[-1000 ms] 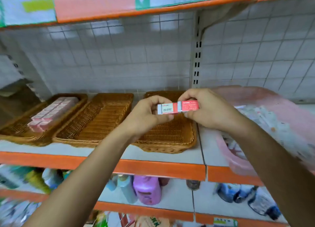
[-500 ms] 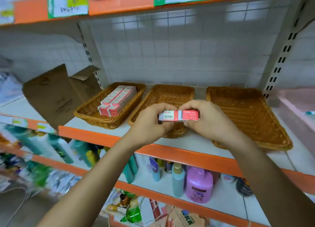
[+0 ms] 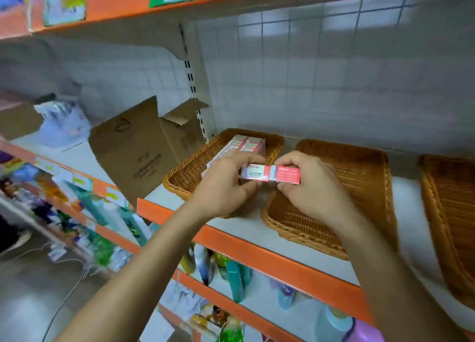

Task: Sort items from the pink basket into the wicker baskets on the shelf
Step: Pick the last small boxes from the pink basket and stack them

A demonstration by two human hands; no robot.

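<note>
I hold a small red and white box (image 3: pixel 271 174) level between both hands, above the gap between two wicker baskets. My left hand (image 3: pixel 226 185) pinches its white end and my right hand (image 3: pixel 305 185) pinches its red end. The left wicker basket (image 3: pixel 185 177) holds a row of matching red and white boxes (image 3: pixel 246 145). The middle wicker basket (image 3: pixel 359 187) and the right wicker basket (image 3: pixel 449 213) hold nothing that I can see. The pink basket is out of view.
The baskets stand on a white shelf with an orange front edge (image 3: pixel 257 254). An open cardboard box (image 3: pixel 144 146) leans left of the baskets. Bottles (image 3: pixel 235 280) fill the shelf below. A tiled wall (image 3: pixel 334 72) stands behind, another shelf overhead.
My view has swung left: the pink basket has left the frame and the cardboard box has come in. Both hands, still holding the box, now hang nearer the left wicker basket.
</note>
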